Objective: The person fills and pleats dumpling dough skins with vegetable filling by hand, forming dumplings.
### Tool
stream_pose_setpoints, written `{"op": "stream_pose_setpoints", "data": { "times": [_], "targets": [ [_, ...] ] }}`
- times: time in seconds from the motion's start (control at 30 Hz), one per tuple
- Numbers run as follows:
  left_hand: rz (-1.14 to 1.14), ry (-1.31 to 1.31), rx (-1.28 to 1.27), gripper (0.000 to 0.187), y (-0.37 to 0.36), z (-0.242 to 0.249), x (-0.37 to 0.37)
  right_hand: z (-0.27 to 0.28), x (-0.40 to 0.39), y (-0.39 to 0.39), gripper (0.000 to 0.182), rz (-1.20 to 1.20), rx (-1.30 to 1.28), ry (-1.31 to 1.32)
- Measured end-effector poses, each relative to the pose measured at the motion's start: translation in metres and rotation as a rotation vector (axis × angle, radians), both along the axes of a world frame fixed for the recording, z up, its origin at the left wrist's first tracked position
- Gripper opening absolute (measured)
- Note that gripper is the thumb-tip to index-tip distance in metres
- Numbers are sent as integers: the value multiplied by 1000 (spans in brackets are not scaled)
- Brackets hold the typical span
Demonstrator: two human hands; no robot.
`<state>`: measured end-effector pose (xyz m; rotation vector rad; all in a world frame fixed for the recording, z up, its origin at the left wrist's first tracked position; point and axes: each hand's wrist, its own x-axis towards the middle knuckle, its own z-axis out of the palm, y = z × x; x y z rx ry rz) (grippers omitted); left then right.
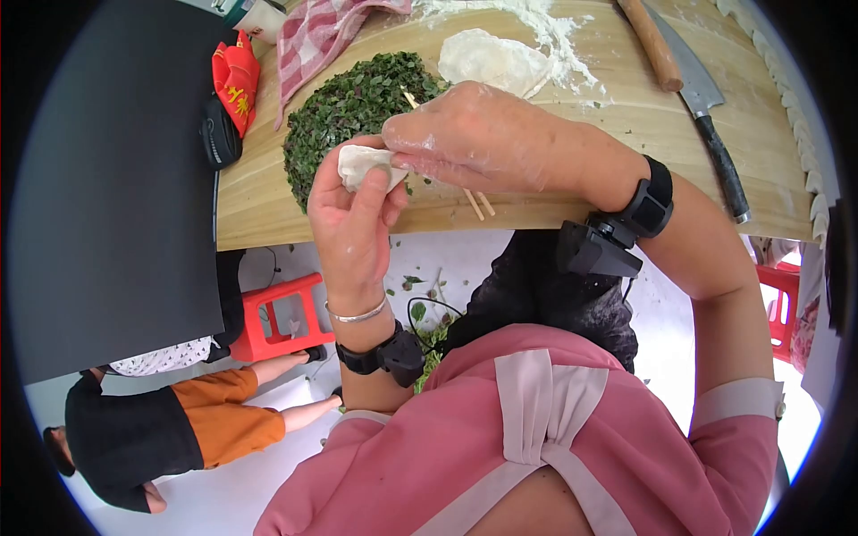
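A small white piece of dough, folded, is held between my two hands above the near edge of the wooden table. My left hand is closed on it, with the thumb pressed on its front. My floury right hand pinches its right side, and its fingertips are partly hidden. Behind the hands lies a heap of chopped green leaves. A pair of chopsticks passes under my right hand, their other ends resting at the leaves.
A flat dough sheet lies beside scattered flour. Right of it are a rolling pin and a knife. A checkered cloth and a red packet are at left. Another person and a red stool are lower left.
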<state>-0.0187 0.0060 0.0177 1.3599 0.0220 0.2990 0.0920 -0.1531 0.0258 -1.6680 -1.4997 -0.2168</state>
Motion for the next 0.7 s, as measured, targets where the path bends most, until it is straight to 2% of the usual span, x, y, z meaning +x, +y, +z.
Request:
{"op": "stream_pose_setpoints", "data": {
  "times": [0.1, 0.17, 0.3, 0.4, 0.47, 0.57, 0.63, 0.7],
  "targets": [
    [26, 4, 11, 24, 2, 0, 0, 4, 2, -3, 29, -10, -23, -22],
    [25, 6, 27, 23, 3, 0, -1, 9, 4, -10, 32, 40, -187, -26],
    [-46, -14, 97, 22, 8, -5, -4, 7, 3, -10, 35, 12, -128, -63],
    [53, 32, 92, 20, -5, 0, -4, 2, 1, -5, 29, -11, -52, -72],
    [61, 37, 95, 20, -6, 0, -4, -3, -1, 0, 22, -101, -20, -193],
    [41, 20, 105, 19, -2, 0, -3, -2, -1, 1, 16, -145, -87, -214],
    [13, 0, 113, 20, -1, 0, -3, -1, -2, 1, 17, -139, -78, -213],
    [99, -15, 20, 16, -6, 1, -1, 0, -2, -1, 18, -134, -70, -213]
  ]
}}
